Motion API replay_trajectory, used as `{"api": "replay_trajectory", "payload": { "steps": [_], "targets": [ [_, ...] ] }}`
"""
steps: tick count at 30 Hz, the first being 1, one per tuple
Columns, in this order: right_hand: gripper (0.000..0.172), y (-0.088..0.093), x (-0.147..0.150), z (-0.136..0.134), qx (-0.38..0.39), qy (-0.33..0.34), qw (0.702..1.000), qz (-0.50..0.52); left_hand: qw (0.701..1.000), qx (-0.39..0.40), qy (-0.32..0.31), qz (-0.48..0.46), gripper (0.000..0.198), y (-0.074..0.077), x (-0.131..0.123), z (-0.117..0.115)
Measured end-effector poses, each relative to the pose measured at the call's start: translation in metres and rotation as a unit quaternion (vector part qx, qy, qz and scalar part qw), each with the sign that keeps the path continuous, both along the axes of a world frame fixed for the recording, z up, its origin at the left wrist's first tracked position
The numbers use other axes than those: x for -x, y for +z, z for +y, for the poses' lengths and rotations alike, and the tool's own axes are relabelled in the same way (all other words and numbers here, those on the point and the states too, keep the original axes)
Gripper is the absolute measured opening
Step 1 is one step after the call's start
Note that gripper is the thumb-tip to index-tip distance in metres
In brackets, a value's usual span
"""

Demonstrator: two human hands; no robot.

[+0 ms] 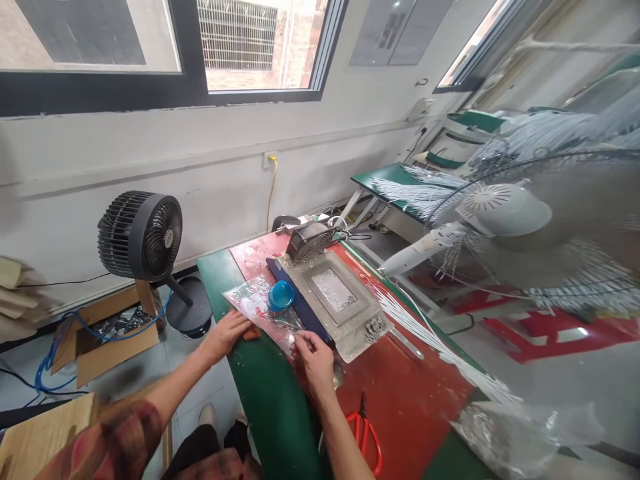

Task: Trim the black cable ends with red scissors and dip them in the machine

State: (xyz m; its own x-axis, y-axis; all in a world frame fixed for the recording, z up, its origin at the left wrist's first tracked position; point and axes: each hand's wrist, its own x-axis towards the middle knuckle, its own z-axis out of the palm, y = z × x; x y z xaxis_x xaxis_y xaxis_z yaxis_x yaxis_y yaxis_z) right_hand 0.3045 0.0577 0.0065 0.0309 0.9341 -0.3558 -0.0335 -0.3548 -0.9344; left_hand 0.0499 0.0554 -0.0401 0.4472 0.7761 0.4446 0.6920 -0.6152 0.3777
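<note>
A clear plastic bag (pixel 245 300) with small red pieces in and around it lies on the table's left part. On it stands a blue round tub (pixel 281 295). My left hand (pixel 231 331) rests at the bag's near-left edge, fingers stretched out, beside a small orange-brown piece (pixel 251 333). My right hand (pixel 316 361) has its thumb and fingers pinched at the bag's near-right corner. Just right of the bag sits a metal machine (pixel 345 327) with a rectangular basin of silvery material (pixel 330 289).
Red-handled scissors (pixel 364 433) lie near the front edge. A bundle of white cables (pixel 425 327) runs along the right side. A small blower (pixel 310 240) stands behind the machine. A large fan (pixel 505 207) is at right, a black fan (pixel 155 237) at left above a cardboard box (pixel 117 343).
</note>
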Motion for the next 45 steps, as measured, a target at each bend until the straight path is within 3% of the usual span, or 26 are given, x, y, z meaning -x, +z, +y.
{"api": "replay_trajectory", "payload": {
  "steps": [3,6,7,9,12,15,18,21,23,24,26,30,32,36,42,45],
  "targets": [
    [0.039,0.0,0.001,0.002,-0.005,-0.02,1.0,0.0,0.997,-0.018,0.063,-0.051,0.027,0.014,0.034,0.021],
    [0.039,-0.002,0.003,0.004,-0.001,-0.038,0.999,0.005,0.989,-0.035,0.104,-0.098,0.028,0.029,0.033,0.013],
    [0.039,-0.002,0.003,0.004,0.002,-0.045,0.999,0.007,0.99,-0.035,0.087,-0.104,0.028,0.033,0.024,0.004],
    [0.039,-0.002,0.005,0.003,0.009,-0.056,0.998,0.008,0.994,-0.031,-0.01,-0.103,0.028,0.035,0.0,-0.022],
    [0.039,0.0,0.008,0.0,0.015,-0.072,0.997,-0.008,0.986,-0.008,-0.145,-0.082,0.026,0.028,-0.025,-0.058],
    [0.039,0.004,0.013,-0.003,0.02,-0.089,0.996,-0.022,0.982,0.003,-0.172,-0.079,0.03,0.013,-0.004,-0.057],
    [0.039,0.005,0.019,-0.003,0.025,-0.1,0.994,-0.025,0.992,0.007,-0.097,-0.081,0.031,-0.001,0.057,-0.012],
    [0.039,0.004,0.024,-0.003,0.025,-0.11,0.993,-0.032,0.994,0.006,0.056,-0.096,0.038,-0.005,0.114,0.042],
    [0.039,0.004,0.028,-0.002,0.027,-0.118,0.992,-0.039,0.978,-0.015,0.166,-0.123,0.042,-0.001,0.127,0.06],
    [0.039,0.004,0.029,-0.002,0.03,-0.122,0.991,-0.04,0.973,-0.021,0.19,-0.129,0.044,0.002,0.126,0.061],
    [0.04,0.004,0.032,0.0,0.039,-0.13,0.99,-0.039,0.98,-0.018,0.158,-0.12,0.046,0.009,0.109,0.048],
    [0.042,0.003,0.034,0.001,0.057,-0.145,0.987,-0.047,0.998,0.014,-0.049,-0.027,0.04,0.015,0.067,0.005],
    [0.043,0.004,0.035,0.0,0.063,-0.147,0.986,-0.045,0.997,0.041,-0.059,0.013,0.047,0.011,0.064,0.002],
    [0.043,0.006,0.038,-0.001,0.066,-0.152,0.985,-0.053,0.997,0.064,0.039,0.026,0.047,-0.003,0.09,0.04],
    [0.042,0.004,0.041,-0.003,0.063,-0.15,0.985,-0.059,0.994,0.065,0.09,-0.004,0.043,-0.018,0.114,0.128],
    [0.044,0.002,0.039,-0.006,0.063,-0.146,0.985,-0.069,0.986,0.062,0.144,-0.051,0.034,-0.022,0.121,0.164]
  ]
}}
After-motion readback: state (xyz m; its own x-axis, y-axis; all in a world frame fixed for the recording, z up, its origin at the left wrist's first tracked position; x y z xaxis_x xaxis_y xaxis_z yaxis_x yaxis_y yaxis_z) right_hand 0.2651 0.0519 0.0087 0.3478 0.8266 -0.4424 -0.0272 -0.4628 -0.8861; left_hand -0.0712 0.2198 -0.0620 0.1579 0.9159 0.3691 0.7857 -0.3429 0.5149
